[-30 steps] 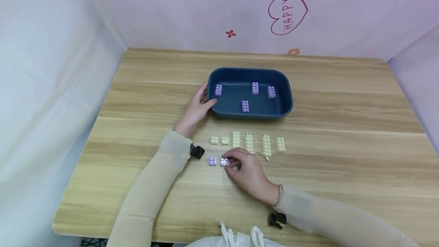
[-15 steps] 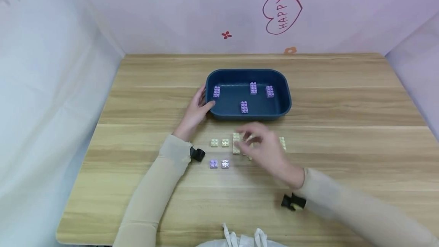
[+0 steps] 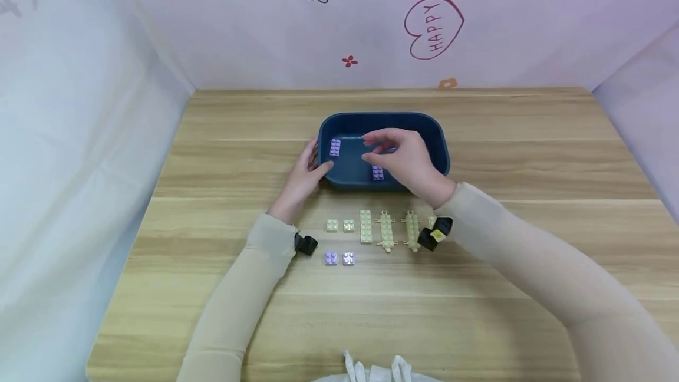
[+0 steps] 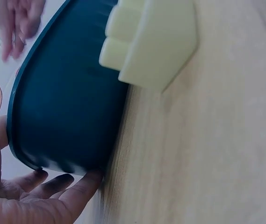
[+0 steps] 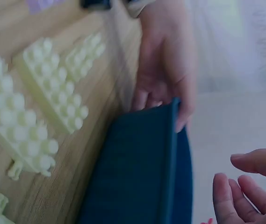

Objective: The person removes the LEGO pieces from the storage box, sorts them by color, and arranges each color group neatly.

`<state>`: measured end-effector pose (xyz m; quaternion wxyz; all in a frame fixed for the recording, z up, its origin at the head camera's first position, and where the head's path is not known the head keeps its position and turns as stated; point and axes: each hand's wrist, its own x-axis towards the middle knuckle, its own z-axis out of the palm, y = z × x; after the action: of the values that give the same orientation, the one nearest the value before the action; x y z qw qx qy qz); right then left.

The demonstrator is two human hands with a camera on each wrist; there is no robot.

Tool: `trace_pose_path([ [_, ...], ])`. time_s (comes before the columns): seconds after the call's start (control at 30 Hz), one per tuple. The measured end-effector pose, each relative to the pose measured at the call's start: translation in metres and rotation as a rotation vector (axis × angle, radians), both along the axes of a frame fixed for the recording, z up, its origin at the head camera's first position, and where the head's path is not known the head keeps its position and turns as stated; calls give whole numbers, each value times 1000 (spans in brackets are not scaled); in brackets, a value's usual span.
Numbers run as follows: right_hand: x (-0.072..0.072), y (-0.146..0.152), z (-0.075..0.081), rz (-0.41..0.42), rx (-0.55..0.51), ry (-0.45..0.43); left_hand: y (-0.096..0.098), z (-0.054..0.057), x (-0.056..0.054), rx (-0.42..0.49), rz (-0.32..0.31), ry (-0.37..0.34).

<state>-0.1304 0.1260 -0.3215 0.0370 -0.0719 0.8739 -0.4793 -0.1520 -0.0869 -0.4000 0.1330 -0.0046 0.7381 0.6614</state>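
My left hand point(image 3: 300, 186) grips the dark blue bin point(image 3: 352, 165) at its left end. In the left wrist view its thumb is at the rim and its fingers lie against the outer wall. Over the bin hovers my right hand point(image 3: 407, 161), thumb and fingers apart. Nothing sits between those fingers point(image 5: 220, 189) in the right wrist view. Inside the bin, one purple brick point(image 3: 335, 147) lies at the left and another purple brick point(image 3: 377, 173) near the front. My right hand hides the bin's right part.
In front of the bin runs a row of pale yellow building pieces: two small bricks point(image 3: 332, 226), a long brick point(image 3: 365, 227), two wheel bases point(image 3: 386, 232) with side pegs, and one partly hidden piece. Nearer me lie two small purple bricks point(image 3: 330, 259). A printed cloth point(image 3: 254, 34) hangs behind the table.
My right hand has let go of a small purple brick on the table and moved forward over the bin. My left hand still holds the bin's left end.
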Motion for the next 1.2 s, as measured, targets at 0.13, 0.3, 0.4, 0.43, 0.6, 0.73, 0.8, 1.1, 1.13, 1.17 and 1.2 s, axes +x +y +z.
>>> trace_pose_path([
  [0.13,-18,-11,-12,28,2,-73,-3,-3,1,-4,-1,-11],
  [0.3,-36,-23,-21,57,-5,-154,-5,-5,0,-4,-2,-31],
  [0.4,-45,-29,-26,58,23,-199,-5,-6,-1,-11,-5,-27],
  [0.43,-47,-31,-28,52,32,-214,-5,-6,-1,-10,-7,-25],
  [0.6,-58,-39,-37,25,61,-253,-4,-6,-2,-7,-18,-10],
  [0.73,-63,-42,-43,16,74,-257,-2,-6,-3,2,-15,3],
  [0.8,-65,-43,-46,12,78,-262,-1,-7,-3,15,-20,11],
  [1.1,-71,-48,-52,11,57,-275,-2,-6,-3,43,-23,11],
  [1.13,-72,-50,-53,14,64,-270,-2,-6,-4,44,-21,11],
  [1.17,-73,-51,-53,19,73,-264,-2,-6,-4,43,-19,11],
  [1.2,-74,-52,-54,24,82,-258,-3,-6,-4,41,-16,14],
])
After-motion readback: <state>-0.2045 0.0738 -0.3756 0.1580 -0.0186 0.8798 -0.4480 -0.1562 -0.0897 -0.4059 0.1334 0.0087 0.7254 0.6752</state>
